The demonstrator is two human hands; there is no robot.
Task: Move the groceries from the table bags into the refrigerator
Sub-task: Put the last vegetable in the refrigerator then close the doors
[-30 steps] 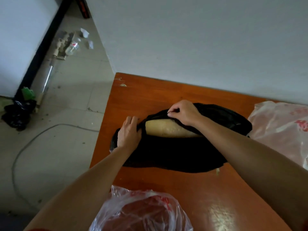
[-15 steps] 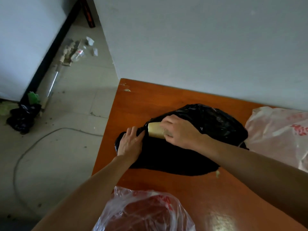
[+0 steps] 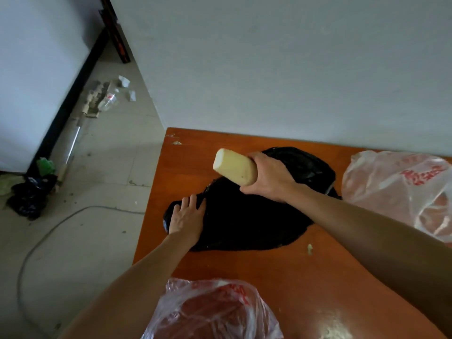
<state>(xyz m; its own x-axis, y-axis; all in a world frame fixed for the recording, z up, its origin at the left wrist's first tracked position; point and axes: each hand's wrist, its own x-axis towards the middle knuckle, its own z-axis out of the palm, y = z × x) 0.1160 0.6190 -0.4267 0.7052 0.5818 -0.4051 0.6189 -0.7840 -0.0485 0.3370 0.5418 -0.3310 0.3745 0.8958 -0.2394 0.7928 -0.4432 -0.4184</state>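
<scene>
— Where do we have the pale vegetable [image 3: 233, 167]?

— In our right hand [image 3: 266, 178]. The fingers and thumb are curled round its near end. The blunt far end sticks out past the fingertips, up and to the left. We hold it over the black bag [image 3: 244, 216], which lies below the knuckles.

— And our left hand [image 3: 187, 217]?

— Its fingers are straight and a little spread. They lie flat on the left edge of the black bag and press it onto the orange table [image 3: 281, 270]. They grip nothing. The vegetable hangs above and to the right of those fingertips, apart from them.

— What else lies around our hands?

— A clear bag with red print [image 3: 215, 311] sits beside our left forearm, well behind the fingers. A second printed bag [image 3: 396, 187] lies to the right of our right wrist, just beside the black bag. We cannot tell what either holds. To the left of our left fingertips, off the table, a grey cable [image 3: 49, 231] curves over the floor.
</scene>
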